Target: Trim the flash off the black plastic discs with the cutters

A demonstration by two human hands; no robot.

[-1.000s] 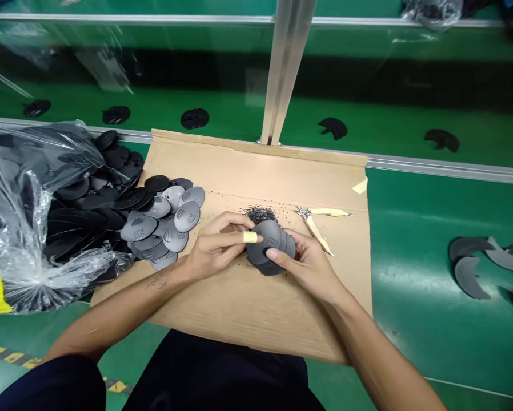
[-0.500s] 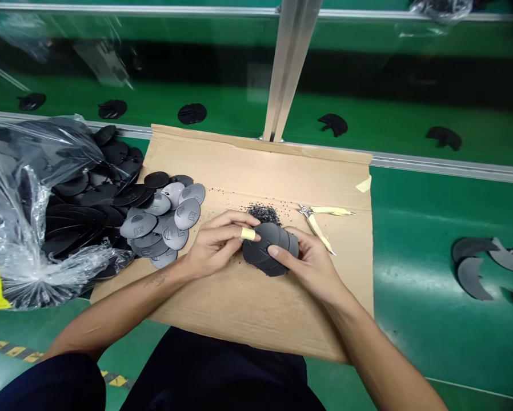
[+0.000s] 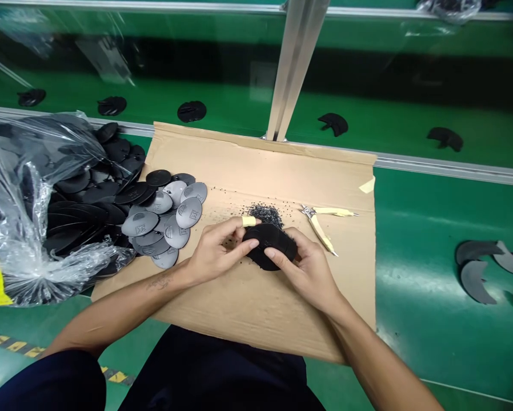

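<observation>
Here, centred on flat brown cardboard sheet: stack of dark oval plastic discs, gripped between left hand and right hand. Left of sheet centre, loose grey oval discs; right, yellow-handled cutting pliers.

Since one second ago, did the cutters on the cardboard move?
No. The cutters lie in the same spot on the cardboard, beside the pile of black crumbs.

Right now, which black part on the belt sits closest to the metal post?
The dark disc just left of the metal post; the other belt parts lie farther out on both sides.
</observation>
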